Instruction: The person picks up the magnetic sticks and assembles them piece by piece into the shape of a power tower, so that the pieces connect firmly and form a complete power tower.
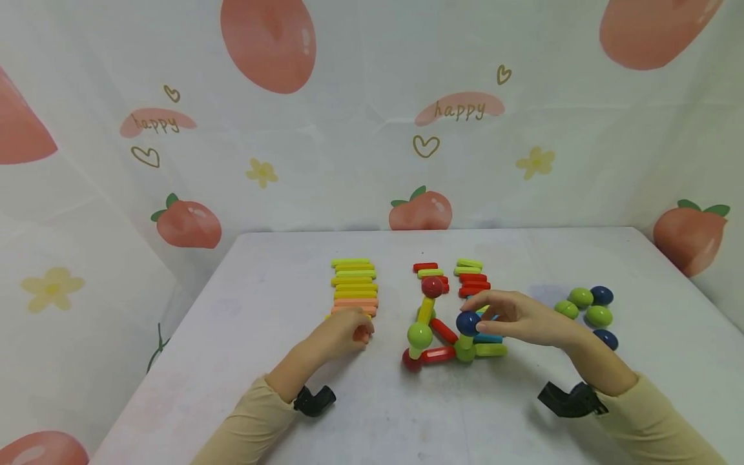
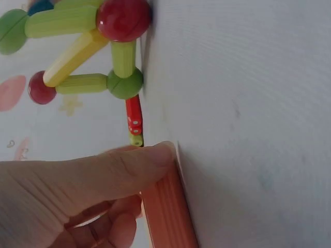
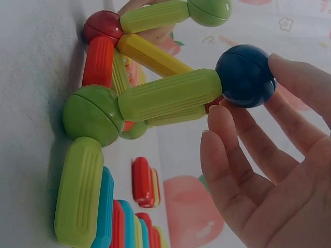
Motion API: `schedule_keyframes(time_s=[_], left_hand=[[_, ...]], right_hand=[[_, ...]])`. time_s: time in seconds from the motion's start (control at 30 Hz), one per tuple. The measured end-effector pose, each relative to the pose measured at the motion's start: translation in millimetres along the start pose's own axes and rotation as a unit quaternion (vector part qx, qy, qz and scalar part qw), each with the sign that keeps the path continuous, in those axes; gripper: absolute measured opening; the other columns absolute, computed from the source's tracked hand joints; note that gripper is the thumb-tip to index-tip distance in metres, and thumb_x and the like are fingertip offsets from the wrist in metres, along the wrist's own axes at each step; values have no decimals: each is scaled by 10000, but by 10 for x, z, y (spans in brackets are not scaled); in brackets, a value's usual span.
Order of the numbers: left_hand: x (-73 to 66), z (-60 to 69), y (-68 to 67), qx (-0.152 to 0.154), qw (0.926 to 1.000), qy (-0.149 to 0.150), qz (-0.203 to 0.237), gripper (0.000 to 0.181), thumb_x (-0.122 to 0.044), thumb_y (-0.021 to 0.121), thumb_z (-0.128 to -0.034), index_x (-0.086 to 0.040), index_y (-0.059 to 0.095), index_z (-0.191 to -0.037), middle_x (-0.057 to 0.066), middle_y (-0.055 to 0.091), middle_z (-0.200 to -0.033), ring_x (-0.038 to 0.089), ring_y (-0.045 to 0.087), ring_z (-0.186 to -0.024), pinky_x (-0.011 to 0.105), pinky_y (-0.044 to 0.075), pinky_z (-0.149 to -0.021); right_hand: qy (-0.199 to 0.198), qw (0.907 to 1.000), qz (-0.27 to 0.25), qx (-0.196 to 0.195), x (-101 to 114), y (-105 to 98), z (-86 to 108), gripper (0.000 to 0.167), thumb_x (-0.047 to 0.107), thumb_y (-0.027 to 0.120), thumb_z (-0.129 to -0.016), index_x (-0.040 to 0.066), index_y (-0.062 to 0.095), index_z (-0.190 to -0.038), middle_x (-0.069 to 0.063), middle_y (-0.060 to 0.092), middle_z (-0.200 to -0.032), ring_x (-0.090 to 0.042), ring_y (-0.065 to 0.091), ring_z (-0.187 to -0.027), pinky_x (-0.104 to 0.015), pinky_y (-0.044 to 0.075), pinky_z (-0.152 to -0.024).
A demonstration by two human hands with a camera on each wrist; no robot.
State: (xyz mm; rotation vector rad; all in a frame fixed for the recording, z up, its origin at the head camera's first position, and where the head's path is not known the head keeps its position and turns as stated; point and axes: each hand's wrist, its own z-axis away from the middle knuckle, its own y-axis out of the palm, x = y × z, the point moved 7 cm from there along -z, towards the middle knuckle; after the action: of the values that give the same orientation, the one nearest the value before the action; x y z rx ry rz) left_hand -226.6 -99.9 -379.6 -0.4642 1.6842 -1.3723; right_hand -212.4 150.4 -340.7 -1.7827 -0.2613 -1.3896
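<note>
My left hand (image 1: 341,332) is low at the near end of a column of rods. In the left wrist view its thumb and fingers pinch an orange rod (image 2: 168,212) lying on the table. My right hand (image 1: 526,316) holds a dark blue ball (image 3: 245,76) between thumb and fingers. That ball caps a light green rod (image 3: 170,95), which rises from a green ball (image 3: 93,114) on the table. Red rods (image 1: 438,355) link this corner with a red ball (image 1: 411,360) and the rest of the frame. A yellow rod (image 1: 426,311) slopes up to another red ball (image 1: 432,287).
Yellow, green and orange rods (image 1: 356,280) line up on the left. Shorter red and green rods (image 1: 474,278) lie behind the frame, with blue rods (image 1: 488,338) beside it. Several green and blue balls (image 1: 599,316) are grouped at the right. A patterned cloth (image 1: 349,161) hangs behind the table.
</note>
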Motion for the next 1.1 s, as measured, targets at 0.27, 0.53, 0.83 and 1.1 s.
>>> schedule_keyframes(time_s=[0.27,0.53,0.83,1.1], left_hand=[[-13,-6,-67,-19,10000,-22,-34,59,-79,702,-804,-76,711,-862,-20,632,-797,68,504,-709,181,444,-647],[-291,32,-533,-893,9822,522,1567,198,-101,680,-838,-69,661,-1033,13,676,-933,121,625,-871,241,533,-823],[-613,157,-991,-2606,9139,1395,2783,253,13,707,-780,23,640,-1023,128,654,-944,156,656,-860,258,556,-821],[-853,73,-646,-2418,9159,1547,2805,208,-61,728,-786,-34,655,-979,88,681,-931,143,644,-870,266,555,-808]], right_hand=[[18,10000,3,8,-11,3,-5,314,113,559,-922,26,520,-1221,-234,542,-1188,-62,603,-960,-257,548,-784],[37,10000,-37,26,7,3,-7,318,110,557,-924,15,515,-1224,-241,532,-1192,-64,601,-959,-252,544,-784],[12,10000,-37,44,8,6,-11,311,103,554,-925,11,513,-1220,-244,536,-1185,-70,605,-948,-283,552,-778],[87,10000,-26,40,6,0,-11,309,112,559,-924,4,518,-1211,-243,535,-1186,-68,607,-938,-288,554,-775]])
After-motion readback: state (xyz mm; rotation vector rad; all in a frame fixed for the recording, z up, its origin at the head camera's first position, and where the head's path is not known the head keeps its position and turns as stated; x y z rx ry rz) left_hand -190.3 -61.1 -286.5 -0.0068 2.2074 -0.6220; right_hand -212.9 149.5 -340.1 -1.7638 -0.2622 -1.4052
